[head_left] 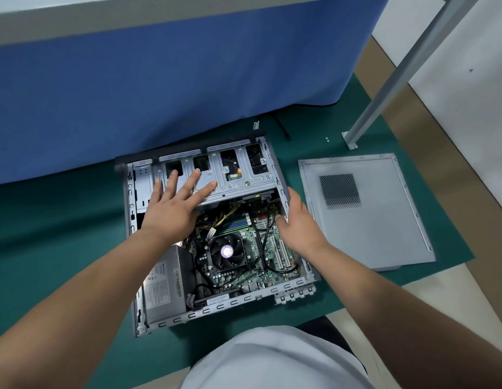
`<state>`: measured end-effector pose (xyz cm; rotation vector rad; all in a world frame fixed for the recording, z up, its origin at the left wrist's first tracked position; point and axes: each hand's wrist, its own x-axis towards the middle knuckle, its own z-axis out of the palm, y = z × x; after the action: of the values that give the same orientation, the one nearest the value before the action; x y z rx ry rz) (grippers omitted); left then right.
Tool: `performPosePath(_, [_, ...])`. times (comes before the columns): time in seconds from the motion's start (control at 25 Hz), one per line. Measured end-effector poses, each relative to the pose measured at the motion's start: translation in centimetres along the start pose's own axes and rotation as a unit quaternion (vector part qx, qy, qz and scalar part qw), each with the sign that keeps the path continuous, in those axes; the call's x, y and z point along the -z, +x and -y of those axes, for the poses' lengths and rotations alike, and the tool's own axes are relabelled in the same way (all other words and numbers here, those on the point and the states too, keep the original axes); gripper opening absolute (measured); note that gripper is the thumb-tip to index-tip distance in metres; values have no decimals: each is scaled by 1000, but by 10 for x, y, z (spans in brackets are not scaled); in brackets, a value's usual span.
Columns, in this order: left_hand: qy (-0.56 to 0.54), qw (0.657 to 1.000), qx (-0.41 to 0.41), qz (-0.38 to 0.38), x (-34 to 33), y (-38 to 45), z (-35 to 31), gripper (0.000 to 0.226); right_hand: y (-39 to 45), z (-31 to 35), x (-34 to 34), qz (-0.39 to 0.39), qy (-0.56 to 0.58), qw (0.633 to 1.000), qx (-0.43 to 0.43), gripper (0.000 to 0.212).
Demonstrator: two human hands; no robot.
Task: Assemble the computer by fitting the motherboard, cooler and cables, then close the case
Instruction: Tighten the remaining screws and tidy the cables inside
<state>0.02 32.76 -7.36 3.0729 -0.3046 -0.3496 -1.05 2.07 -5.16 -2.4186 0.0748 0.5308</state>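
Flat and open, my left grip (176, 200) presses the stiff metal drive cage (216, 175) at 12 o'clock, while my right grip (296, 220) holds the sharp-edged case (283, 189) wall.

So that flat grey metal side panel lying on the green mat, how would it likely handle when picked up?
The flat grey metal side panel is a thin sheet with folded edges, so probably fairly stiff yet light for its size. It lies flat on the green mat, so rolling or tipping seems unlikely. Its smooth finish and thin rims may be slippery and awkward for fingers.
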Motion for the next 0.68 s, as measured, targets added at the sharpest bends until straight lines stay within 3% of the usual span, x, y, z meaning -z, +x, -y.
performPosePath(0.16, [-4,1000,9,-16,-6,1,1,80,-5,3,-10,-67,-102,992,-17,59])
performPosePath(0.32, [-13,1000,5,-10,-6,-1,1,78,-6,5,-9,-60,-115,991,-23,61])
performPosePath(0.44, [-51,999,13,10,6,2,0,63,-7,1,0,-1,-66,998,3,69])
performPosePath(0.6, [-119,983,72,-121,33,39,-26,52,13,-15,38,187,-18,982,-3,88])
performPosePath(0.68, [-139,974,86,-160,43,75,-45,48,31,-24,67,198,-3,980,16,80])
